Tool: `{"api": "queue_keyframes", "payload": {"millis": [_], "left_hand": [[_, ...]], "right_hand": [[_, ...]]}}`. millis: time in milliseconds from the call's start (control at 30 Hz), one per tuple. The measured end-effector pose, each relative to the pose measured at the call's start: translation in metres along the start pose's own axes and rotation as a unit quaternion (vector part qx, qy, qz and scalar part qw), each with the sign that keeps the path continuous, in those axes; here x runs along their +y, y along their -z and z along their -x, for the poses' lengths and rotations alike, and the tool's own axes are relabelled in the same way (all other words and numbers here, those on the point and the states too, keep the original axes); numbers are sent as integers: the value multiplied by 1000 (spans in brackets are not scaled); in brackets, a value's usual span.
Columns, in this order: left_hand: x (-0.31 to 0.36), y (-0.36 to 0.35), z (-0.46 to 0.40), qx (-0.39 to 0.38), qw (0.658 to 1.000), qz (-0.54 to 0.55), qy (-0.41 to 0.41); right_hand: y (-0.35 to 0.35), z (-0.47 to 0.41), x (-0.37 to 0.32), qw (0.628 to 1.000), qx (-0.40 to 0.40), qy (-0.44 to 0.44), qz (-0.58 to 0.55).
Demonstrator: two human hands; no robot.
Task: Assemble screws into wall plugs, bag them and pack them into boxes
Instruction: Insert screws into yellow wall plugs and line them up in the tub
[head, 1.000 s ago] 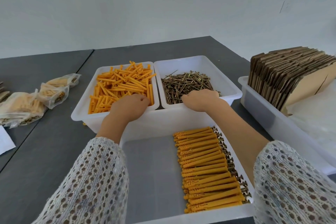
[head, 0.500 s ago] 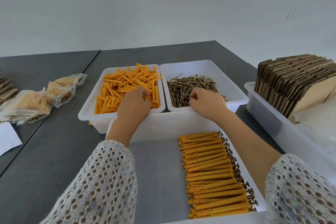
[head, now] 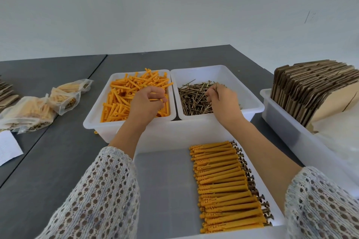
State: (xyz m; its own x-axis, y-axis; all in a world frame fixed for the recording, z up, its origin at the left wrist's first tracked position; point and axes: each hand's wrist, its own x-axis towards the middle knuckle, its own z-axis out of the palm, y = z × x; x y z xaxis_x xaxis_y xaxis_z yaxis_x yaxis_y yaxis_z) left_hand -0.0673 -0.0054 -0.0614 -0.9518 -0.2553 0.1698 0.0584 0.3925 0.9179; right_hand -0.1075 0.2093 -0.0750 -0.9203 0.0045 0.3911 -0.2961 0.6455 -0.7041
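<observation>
A white bin (head: 91,120) at centre left holds loose orange wall plugs (head: 118,103). Over it my left hand (head: 147,103) curls its fingers round an orange plug. The white bin (head: 252,103) beside it holds brown screws (head: 192,97). My right hand (head: 223,99) is raised over that bin and pinches a screw (head: 216,87) that points upward. In the near white tray (head: 147,145), a neat row of plugs with screws fitted (head: 223,182) lies along the right side.
Several filled clear bags (head: 38,106) lie on the grey table (head: 48,161) at the left, beside a white paper (head: 7,147). A white bin (head: 287,122) at the right holds flat cardboard boxes (head: 310,87) on edge.
Both hands have lifted out of the bins. The left now holds a plug and the right holds a screw. The camera has tilted upward.
</observation>
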Motion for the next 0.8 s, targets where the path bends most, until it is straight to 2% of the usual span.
{"api": "queue_keyframes", "payload": {"millis": [200,300,367,433,500,567,633,700,800], "left_hand": [[-5,-8,-4,18,992,-116,-38],[-9,-14,0,27,962,-267,-54],[-9,-15,2,94,945,-304,-82],[-3,-12,3,182,947,-234,-124],[3,-8,1,214,966,-81,-122],[8,-5,0,165,979,86,-82],[9,-4,3,77,980,177,-47],[9,-6,5,13,982,184,-40],[10,-11,6,-29,987,155,-44]], "right_hand": [[5,3,-6,999,14,-10,-46],[7,4,-10,998,22,-13,-60],[9,6,-12,997,35,-17,-67],[11,7,-14,997,48,-8,-60],[13,9,-17,998,55,5,-40],[13,9,-18,998,58,12,-35],[13,8,-20,997,56,17,-40],[12,8,-20,997,50,19,-46],[11,8,-20,997,51,18,-50]]}}
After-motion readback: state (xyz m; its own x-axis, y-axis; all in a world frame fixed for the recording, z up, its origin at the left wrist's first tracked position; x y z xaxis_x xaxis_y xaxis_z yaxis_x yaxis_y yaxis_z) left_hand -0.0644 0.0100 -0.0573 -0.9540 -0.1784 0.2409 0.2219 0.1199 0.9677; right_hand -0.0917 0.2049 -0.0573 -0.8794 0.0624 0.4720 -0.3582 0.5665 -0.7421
